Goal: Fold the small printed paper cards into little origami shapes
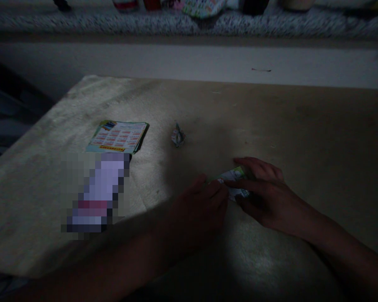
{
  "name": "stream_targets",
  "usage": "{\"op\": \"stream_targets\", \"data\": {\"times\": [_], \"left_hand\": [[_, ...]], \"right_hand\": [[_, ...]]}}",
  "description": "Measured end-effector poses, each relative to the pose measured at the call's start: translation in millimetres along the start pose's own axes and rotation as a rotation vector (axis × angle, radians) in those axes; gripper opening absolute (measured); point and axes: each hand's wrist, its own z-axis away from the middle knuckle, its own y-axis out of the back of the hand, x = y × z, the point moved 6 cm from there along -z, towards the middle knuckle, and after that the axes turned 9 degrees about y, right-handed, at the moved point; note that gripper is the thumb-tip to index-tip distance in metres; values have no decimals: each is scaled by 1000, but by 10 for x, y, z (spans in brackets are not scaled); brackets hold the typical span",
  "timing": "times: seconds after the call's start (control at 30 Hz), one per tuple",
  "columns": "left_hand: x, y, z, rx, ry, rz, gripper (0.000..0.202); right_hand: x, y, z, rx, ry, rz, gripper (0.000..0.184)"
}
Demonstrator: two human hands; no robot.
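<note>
Dimly, closed left fingers (218,193) pinch and loosely spread right fingers (242,184) touch printed paper (233,173) between them, its lettering unreadable.

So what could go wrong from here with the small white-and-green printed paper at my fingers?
Your left hand and right hand cover much of the small white-and-green printed paper in dim light, so a stray crease might go unnoticed. The little, pointed, paper-like printed piece lies unheld beyond your hands and could get knocked.
</note>
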Motion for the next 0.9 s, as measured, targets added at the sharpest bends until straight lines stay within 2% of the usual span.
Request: {"op": "stream_targets", "data": {"times": [0.27,0.47,0.77,0.9], "left_hand": [[120,-36,56,52,22,-35,32],[93,-19,47,65,5,-8,31],[125,-95,38,24,27,65,31],[99,-124,60,-18,77,91,33]], "right_hand": [[-3,9,4,9,5,2,46],[-3,13,3,12,2,-1,46],[11,-6,12,10,6,-1,48],[10,-3,16,8,15,-8,50]]}}
